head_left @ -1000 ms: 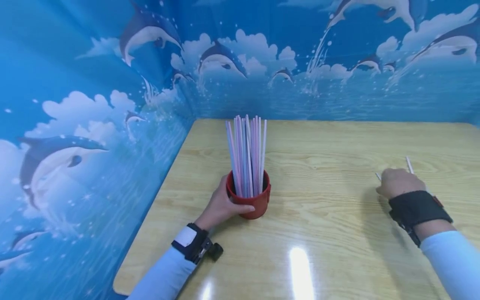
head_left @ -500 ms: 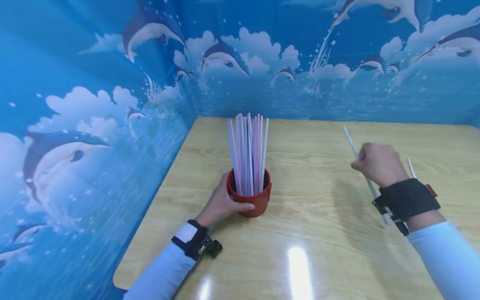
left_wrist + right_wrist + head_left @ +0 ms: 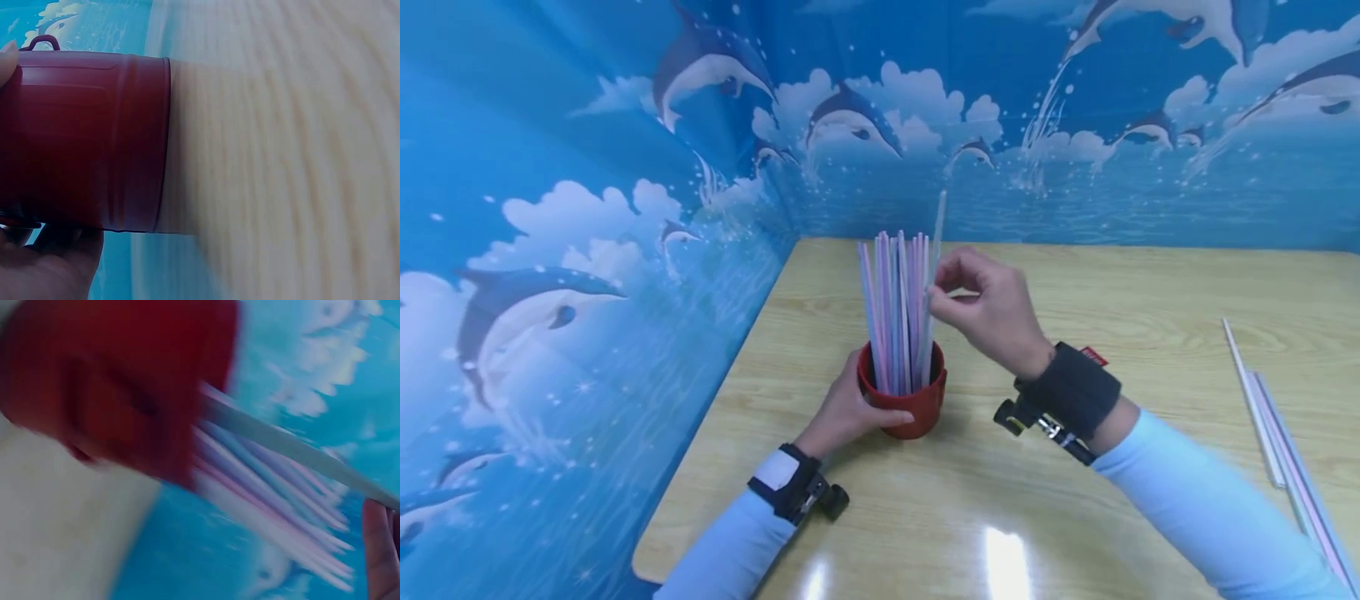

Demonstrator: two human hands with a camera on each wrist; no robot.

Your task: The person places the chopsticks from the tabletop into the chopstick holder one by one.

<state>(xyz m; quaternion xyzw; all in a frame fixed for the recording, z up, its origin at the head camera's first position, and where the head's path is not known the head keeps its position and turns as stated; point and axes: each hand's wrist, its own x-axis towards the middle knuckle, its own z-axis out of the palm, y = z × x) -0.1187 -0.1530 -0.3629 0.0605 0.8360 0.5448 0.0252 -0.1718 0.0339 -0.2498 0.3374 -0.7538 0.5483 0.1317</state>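
A small red bucket point(image 3: 917, 421) stands upright on the table, packed with several pastel drinking straws point(image 3: 895, 308). My left hand point(image 3: 850, 408) grips its near left side, thumb across the front. In the left wrist view the bucket point(image 3: 81, 137) shows a smooth wall, with my fingers point(image 3: 56, 269) at one side. Just right of the bunch, my right hand point(image 3: 988, 304) pinches a pale straw point(image 3: 940, 221) between thumb and fingers. This straw rises above the others, and its lower part reaches the bucket's mouth. The right wrist view is blurred; whether the tip touches bottom is hidden.
Several loose straws point(image 3: 1300, 475) lie on the wooden table point(image 3: 1097, 517) at the right, under and beyond my right forearm. A blue dolphin-print curtain point(image 3: 587, 250) borders the table at the left and back.
My right hand lifted a straw from the right side of the table, carried it left and turned it upright over the bucket. My left hand stays on the bucket.
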